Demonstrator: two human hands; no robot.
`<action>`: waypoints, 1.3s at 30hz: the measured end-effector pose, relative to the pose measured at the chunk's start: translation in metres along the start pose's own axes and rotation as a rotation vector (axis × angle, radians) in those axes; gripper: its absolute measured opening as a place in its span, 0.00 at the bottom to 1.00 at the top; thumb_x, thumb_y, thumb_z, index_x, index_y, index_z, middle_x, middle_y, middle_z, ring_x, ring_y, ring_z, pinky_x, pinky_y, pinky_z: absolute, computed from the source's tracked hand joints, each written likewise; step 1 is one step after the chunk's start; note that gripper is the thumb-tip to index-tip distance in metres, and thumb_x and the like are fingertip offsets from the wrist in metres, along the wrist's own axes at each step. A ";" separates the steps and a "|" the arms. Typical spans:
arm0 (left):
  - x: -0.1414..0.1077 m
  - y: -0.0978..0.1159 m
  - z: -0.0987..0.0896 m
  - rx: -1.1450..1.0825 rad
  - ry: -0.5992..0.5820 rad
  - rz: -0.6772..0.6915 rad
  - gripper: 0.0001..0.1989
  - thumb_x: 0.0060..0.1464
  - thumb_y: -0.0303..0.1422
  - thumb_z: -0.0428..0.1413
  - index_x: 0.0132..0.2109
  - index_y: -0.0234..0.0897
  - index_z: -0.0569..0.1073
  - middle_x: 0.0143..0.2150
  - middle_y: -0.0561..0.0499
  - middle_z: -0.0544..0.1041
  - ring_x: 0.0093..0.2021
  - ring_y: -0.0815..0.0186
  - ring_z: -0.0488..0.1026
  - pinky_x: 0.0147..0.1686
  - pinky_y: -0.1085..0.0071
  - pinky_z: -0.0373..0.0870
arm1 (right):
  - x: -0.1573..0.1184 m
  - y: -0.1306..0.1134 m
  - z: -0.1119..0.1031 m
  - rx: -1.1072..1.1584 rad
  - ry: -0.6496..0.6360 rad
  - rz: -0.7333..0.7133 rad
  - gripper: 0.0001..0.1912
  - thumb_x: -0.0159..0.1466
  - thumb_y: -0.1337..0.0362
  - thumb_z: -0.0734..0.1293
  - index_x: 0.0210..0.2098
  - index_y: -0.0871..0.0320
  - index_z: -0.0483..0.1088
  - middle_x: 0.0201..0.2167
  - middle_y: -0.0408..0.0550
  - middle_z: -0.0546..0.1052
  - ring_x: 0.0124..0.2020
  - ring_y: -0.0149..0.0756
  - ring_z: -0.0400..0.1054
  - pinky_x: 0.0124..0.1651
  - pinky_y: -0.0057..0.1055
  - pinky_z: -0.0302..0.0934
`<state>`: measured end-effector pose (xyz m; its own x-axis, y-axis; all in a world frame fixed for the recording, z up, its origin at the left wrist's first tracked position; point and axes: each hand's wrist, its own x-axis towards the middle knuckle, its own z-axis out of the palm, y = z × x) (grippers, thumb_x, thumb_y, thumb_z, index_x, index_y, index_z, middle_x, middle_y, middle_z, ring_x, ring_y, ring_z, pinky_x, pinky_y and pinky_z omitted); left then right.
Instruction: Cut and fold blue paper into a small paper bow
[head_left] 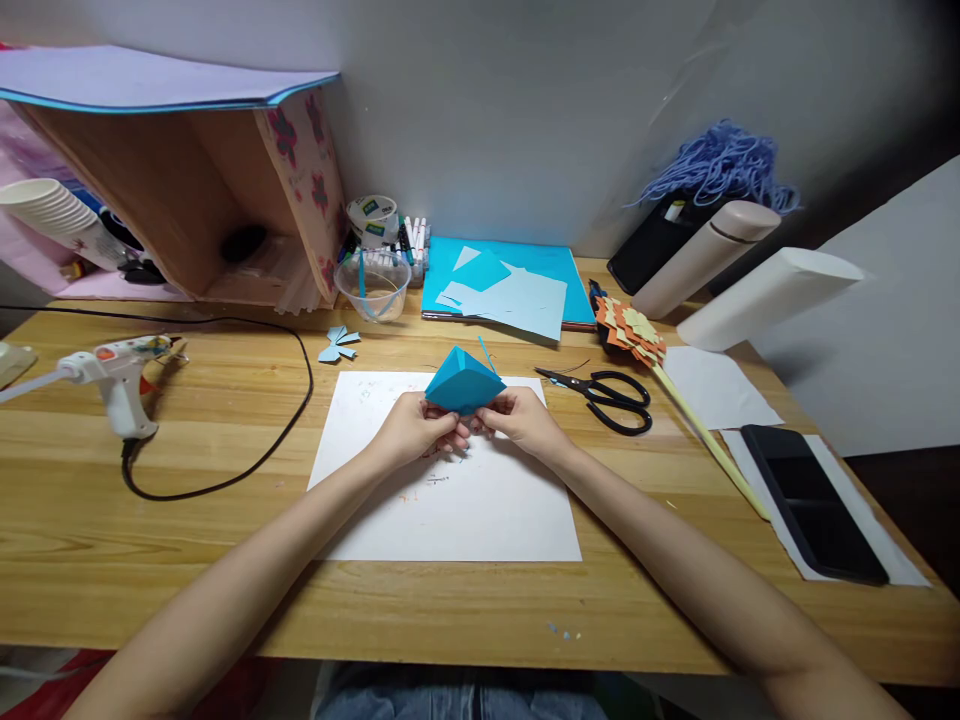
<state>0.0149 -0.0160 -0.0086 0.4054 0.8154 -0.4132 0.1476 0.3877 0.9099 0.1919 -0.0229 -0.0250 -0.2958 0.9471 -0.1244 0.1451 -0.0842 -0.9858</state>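
Both hands hold a folded piece of blue paper (463, 380), its peak pointing away from me, above a white sheet (450, 520). My left hand (420, 428) pinches its lower left edge between thumb and fingers. At the lower right edge, my right hand (516, 420) grips it in the same way. Behind the fold lies a thin blue paper strip (486, 352). Black-handled scissors (604, 395) rest to the right of my right hand. A light blue cut-paper bow shape (340, 344) lies beyond the sheet on the left.
A white glue gun (124, 385) with its black cord (289, 425) occupies the left. At the back are an open box (300, 190), a clear plastic cup (373, 288) and blue paper (555, 262) with scraps. An orange paper flower (630, 332) and a phone (814, 505) lie right.
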 end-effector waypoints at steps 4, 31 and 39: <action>-0.003 0.002 0.003 0.025 0.063 0.022 0.09 0.47 0.32 0.58 0.26 0.29 0.72 0.23 0.45 0.77 0.19 0.73 0.70 0.14 0.81 0.58 | 0.000 0.003 0.003 0.014 0.050 -0.024 0.11 0.51 0.59 0.69 0.28 0.63 0.71 0.25 0.47 0.75 0.25 0.31 0.66 0.29 0.28 0.60; -0.002 0.000 -0.006 0.227 -0.025 0.074 0.08 0.46 0.31 0.55 0.23 0.31 0.69 0.19 0.50 0.73 0.16 0.73 0.66 0.15 0.79 0.60 | 0.004 0.000 -0.022 0.131 -0.252 0.085 0.12 0.51 0.59 0.71 0.29 0.63 0.75 0.26 0.48 0.77 0.24 0.29 0.68 0.31 0.28 0.64; 0.001 -0.006 -0.022 0.316 -0.160 0.187 0.07 0.47 0.31 0.53 0.26 0.31 0.70 0.20 0.51 0.72 0.16 0.75 0.64 0.18 0.77 0.59 | 0.009 0.007 -0.030 0.375 -0.175 0.040 0.19 0.59 0.49 0.63 0.32 0.60 0.73 0.26 0.47 0.76 0.27 0.32 0.70 0.34 0.30 0.65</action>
<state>-0.0049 -0.0079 -0.0150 0.5834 0.7724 -0.2510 0.3177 0.0674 0.9458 0.2190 -0.0055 -0.0298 -0.4573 0.8767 -0.1491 -0.1846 -0.2576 -0.9485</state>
